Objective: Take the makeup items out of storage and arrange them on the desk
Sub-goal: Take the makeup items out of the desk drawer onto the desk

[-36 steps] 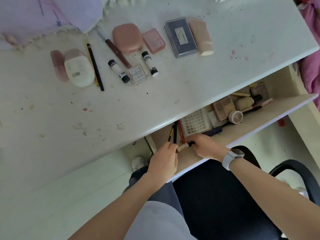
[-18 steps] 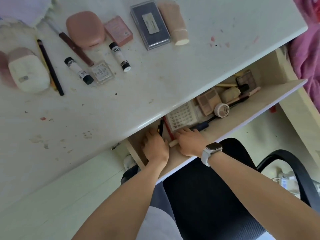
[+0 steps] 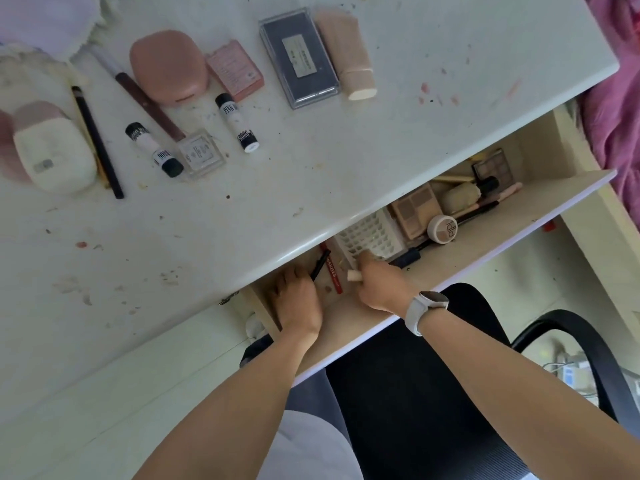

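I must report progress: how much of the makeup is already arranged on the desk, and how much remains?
Done: about a dozen items lie on the desk, among them the pink compact. In hand: left hand holds a black pencil; right hand a beige stick. Left: palettes, brushes and the round pot in the drawer.

The desk top (image 3: 311, 174) covers the back part of the open drawer (image 3: 433, 271), so the white grid tray (image 3: 367, 237), the red pencil (image 3: 331, 270) and the black pen (image 3: 320, 265) show only their near ends. The fingertips of the left hand (image 3: 298, 299) go under the desk edge — what they touch I cannot tell. The right hand (image 3: 377, 285) covers most of a beige stick (image 3: 353, 276); only its end shows. At the left edge of the frame a pink item (image 3: 5, 147) is cut off. Labels on the two small tubes (image 3: 154, 150) are too small to read.
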`<action>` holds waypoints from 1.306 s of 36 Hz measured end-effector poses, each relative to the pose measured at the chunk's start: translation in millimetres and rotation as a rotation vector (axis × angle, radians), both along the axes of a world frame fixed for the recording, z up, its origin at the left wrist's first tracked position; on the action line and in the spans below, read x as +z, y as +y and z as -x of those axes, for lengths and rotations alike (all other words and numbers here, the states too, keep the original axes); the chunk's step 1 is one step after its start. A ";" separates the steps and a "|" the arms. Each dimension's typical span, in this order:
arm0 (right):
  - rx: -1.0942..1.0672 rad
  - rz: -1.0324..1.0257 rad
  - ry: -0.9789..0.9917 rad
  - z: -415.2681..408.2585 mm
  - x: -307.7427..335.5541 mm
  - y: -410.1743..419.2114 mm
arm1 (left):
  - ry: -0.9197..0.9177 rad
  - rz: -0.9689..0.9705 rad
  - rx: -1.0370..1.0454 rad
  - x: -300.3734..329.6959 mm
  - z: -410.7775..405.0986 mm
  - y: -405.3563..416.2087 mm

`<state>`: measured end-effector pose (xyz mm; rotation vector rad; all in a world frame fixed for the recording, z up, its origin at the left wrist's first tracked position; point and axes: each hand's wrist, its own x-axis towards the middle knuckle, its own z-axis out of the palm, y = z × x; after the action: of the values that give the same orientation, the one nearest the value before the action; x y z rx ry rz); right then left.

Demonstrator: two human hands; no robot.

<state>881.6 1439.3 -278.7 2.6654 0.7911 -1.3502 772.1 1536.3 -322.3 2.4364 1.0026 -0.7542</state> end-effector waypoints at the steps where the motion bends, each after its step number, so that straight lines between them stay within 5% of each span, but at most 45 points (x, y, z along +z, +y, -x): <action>1: -0.038 -0.022 0.016 0.2 0.6 0.6 | -0.003 0.002 0.000 0.8 1.2 -0.5; 25: 0.061 0.107 -0.253 19.9 -27.9 16.2 | 0.054 -0.022 -0.193 -3.6 10.7 -8.9; 34: 0.018 0.073 -0.152 20.9 -25.7 19.1 | 0.015 0.160 -0.039 16.8 1.2 11.1; 41: 0.078 0.013 -0.137 6.3 16.8 11.3 | -0.073 0.478 0.076 50.7 -3.8 19.1; 47: 0.005 0.009 0.069 -9.4 66.9 1.8 | -0.130 0.644 0.083 82.1 7.4 28.9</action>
<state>890.9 1441.1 -211.8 2.6215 0.7960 -1.4482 764.7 1565.2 -240.2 1.8477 0.6697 -0.7381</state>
